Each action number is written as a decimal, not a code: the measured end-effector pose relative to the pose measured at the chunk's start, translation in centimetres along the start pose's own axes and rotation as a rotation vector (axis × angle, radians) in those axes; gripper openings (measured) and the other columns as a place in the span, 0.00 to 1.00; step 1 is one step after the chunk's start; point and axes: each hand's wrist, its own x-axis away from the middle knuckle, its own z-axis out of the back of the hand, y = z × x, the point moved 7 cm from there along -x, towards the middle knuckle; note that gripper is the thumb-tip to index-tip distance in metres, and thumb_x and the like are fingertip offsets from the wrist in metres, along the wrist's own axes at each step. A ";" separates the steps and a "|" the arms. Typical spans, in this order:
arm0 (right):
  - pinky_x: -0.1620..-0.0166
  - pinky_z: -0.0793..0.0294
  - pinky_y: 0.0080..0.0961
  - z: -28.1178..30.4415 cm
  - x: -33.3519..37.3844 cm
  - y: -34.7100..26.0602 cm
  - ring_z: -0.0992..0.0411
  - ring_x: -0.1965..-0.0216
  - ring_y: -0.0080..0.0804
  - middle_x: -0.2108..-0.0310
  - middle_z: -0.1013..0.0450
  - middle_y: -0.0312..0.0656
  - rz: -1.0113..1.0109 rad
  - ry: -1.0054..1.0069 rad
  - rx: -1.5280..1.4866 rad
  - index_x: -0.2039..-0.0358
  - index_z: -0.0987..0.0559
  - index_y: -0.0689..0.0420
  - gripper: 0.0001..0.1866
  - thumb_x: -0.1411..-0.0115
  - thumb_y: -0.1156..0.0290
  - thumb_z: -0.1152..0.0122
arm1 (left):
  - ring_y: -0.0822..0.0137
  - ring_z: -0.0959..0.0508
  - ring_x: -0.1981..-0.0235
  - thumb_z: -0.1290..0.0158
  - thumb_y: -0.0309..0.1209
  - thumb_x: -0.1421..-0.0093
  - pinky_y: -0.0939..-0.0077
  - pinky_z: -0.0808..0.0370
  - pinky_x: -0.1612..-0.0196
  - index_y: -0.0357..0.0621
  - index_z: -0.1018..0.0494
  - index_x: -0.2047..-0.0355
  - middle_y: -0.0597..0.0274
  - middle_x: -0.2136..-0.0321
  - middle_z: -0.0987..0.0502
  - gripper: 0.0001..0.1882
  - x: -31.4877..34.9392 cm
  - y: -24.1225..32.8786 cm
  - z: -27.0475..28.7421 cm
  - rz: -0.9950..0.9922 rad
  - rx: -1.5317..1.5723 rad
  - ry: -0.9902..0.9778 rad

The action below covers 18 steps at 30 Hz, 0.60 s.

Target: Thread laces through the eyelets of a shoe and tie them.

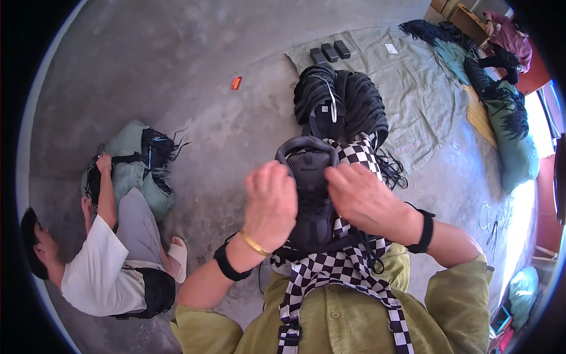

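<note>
Hands first: the left hand (270,200) and the right hand (367,197) both curl closed over the top of a black device (312,203) strapped to the person's chest by a checkered harness (342,277), fingers pinching at its upper edge just under its looped handle. My worry is the grip, since both hands press on one small spot (the thumbs are hidden), and a slip could tug the harness crooked or jolt the device off level. Loose black cords (389,168) trail right beside the right hand and could catch a finger or a buckle. Farther out on the concrete floor (177,71), a heap of black netting (342,97) lies at the near edge of a grey-green sheet (413,82). To the left, well apart, a seated person (112,259) works on a green bundle (132,165).
</note>
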 end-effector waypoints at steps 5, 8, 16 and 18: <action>0.49 0.30 0.42 -0.4 10.9 8.0 0.31 0.53 0.51 0.58 0.32 0.50 -0.340 0.107 0.027 0.64 0.24 0.64 0.10 0.49 0.79 0.44 | 0.48 0.32 0.52 0.46 0.24 0.45 0.48 0.36 0.49 0.43 0.30 0.65 0.51 0.57 0.32 0.07 4.4 -11.2 4.6 0.351 -0.271 0.161; 0.50 0.29 0.40 1.4 17.3 14.0 0.30 0.55 0.52 0.60 0.31 0.49 -0.650 -0.044 0.068 0.67 0.26 0.64 0.07 0.49 0.82 0.41 | 0.46 0.31 0.52 0.45 0.20 0.45 0.51 0.35 0.49 0.42 0.30 0.65 0.49 0.58 0.32 0.08 9.6 -19.1 5.5 0.553 -0.337 0.194; 0.61 0.22 0.29 -3.1 10.6 8.4 0.22 0.61 0.33 0.57 0.24 0.43 -0.691 0.167 -0.827 0.51 0.22 0.59 0.15 0.39 0.83 0.40 | 0.57 0.30 0.62 0.30 0.27 0.53 0.65 0.31 0.57 0.45 0.23 0.74 0.61 0.68 0.28 0.11 2.4 -3.8 1.6 0.105 0.435 0.156; 0.64 0.23 0.28 -3.6 6.8 6.1 0.23 0.70 0.30 0.64 0.22 0.44 -0.705 0.130 -1.015 0.51 0.23 0.60 0.13 0.37 0.76 0.37 | 0.57 0.31 0.58 0.29 0.28 0.55 0.64 0.31 0.56 0.45 0.21 0.72 0.62 0.67 0.30 0.12 0.9 -2.1 0.1 0.054 0.458 0.066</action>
